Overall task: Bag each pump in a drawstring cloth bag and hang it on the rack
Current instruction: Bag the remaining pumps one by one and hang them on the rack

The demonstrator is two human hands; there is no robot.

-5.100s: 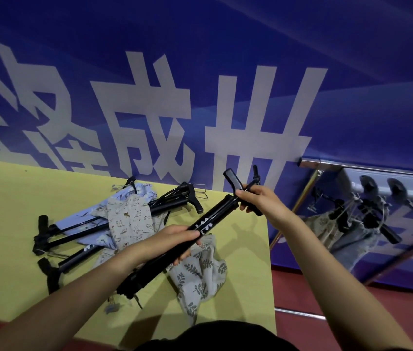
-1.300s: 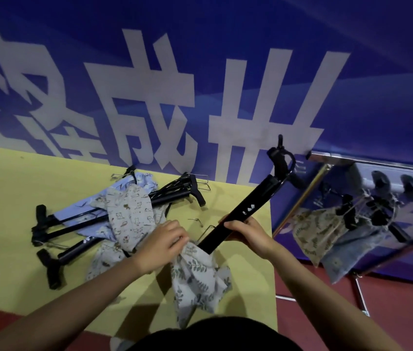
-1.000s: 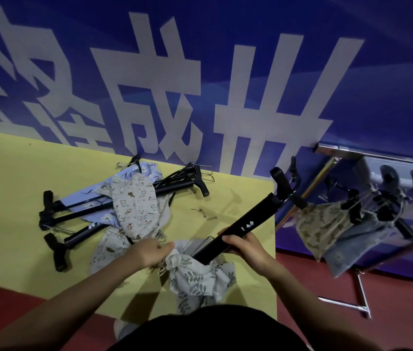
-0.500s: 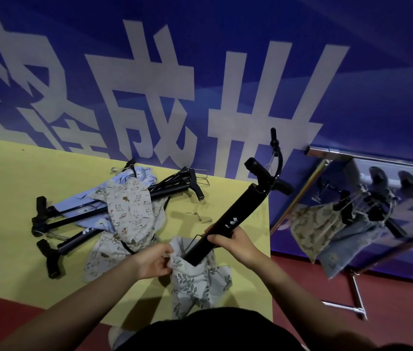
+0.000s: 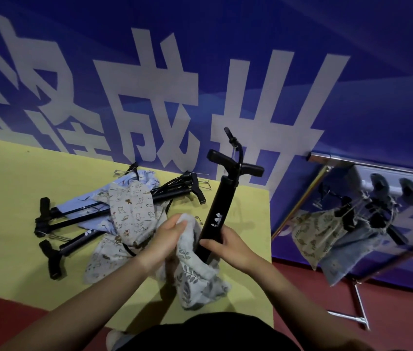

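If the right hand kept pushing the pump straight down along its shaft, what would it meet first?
The right hand grips the pump, whose lower end already sits in the mouth of the leaf-print bag held by the left hand. It would likely meet the bag's cloth first, then the yellow table; depth is unclear.

Our two forearms come into view bare, with no sleeves, watch, rings or gloves on them. Our left hand (image 5: 167,239) and right hand (image 5: 228,247) are bare too, the nails short and unpainted. At the near edge, low in view, we wear a dark, black-looking garment (image 5: 200,333) over the torso.
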